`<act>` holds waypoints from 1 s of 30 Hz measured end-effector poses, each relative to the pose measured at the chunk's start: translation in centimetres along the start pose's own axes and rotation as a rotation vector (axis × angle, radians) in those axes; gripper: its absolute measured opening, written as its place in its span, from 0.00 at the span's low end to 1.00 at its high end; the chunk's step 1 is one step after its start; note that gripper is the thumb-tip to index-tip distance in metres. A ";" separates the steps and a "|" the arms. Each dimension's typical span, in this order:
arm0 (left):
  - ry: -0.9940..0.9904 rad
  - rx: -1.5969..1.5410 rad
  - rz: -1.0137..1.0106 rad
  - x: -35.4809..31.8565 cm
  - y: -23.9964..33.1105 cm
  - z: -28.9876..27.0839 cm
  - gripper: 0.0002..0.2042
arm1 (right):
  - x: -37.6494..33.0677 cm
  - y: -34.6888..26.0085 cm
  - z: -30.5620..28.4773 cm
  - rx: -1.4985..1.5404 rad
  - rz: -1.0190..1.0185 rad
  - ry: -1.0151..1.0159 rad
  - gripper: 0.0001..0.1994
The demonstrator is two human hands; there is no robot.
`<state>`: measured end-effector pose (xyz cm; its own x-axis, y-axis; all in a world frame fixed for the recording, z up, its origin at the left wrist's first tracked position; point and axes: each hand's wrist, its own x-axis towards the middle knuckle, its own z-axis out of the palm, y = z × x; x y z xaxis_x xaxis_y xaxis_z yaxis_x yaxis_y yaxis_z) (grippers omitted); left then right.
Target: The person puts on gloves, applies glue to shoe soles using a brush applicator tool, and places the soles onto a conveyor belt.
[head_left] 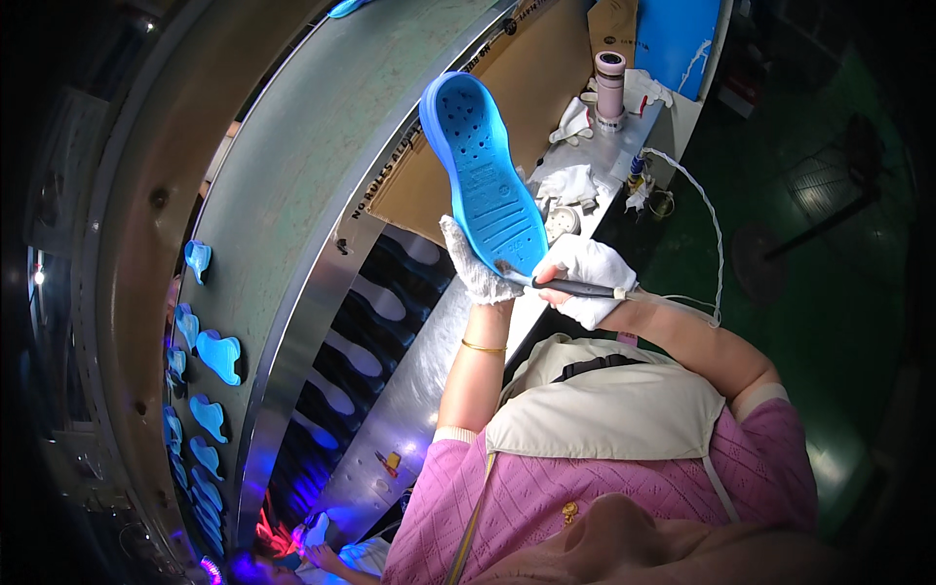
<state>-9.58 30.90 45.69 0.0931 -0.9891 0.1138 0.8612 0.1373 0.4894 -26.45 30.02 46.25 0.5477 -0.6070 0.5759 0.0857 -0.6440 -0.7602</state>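
My left hand (474,265), in a pale knit glove, is closed round the heel end of a blue shoe sole (476,146). The sole is tilted up, its hollow side with small holes and ridges facing me. My right hand (590,273), in a white glove with bare fingertips, grips a dark-handled brush (580,289). The brush's bristle tip lies at the sole's heel. A thin clear tube (673,297) runs from the handle's rear end and joins a whitish cord looping up to the right.
To the left runs a conveyor belt (292,146) carrying several blue pieces (216,356). A cardboard sheet (419,185) stands beside the metal bench (409,361). Pale insoles (353,353) lie on a dark rack. White gloves (570,185) and a pink bottle (609,93) sit farther along. Another person's hand (322,558) shows below left.
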 end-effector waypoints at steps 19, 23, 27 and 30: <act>-0.058 -0.095 -0.189 1.5 2.8 -0.5 0.41 | -1.3 0.8 -0.5 0.285 0.194 -0.174 0.05; 0.055 0.077 -0.189 1.6 3.6 -0.8 0.38 | 0.1 -0.6 -2.0 0.484 0.383 -0.171 0.09; 0.010 0.072 -0.325 2.0 2.9 0.9 0.33 | 1.3 0.3 -1.7 0.221 0.071 -0.091 0.07; 0.078 0.091 -0.391 2.7 3.3 -0.1 0.32 | 1.2 0.9 -1.1 0.151 -0.033 -0.152 0.07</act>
<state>-6.45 28.70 47.56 -0.1923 -0.9682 -0.1600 0.7914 -0.2494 0.5581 -26.68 28.19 46.56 0.6608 -0.5022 0.5578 0.2230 -0.5782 -0.7848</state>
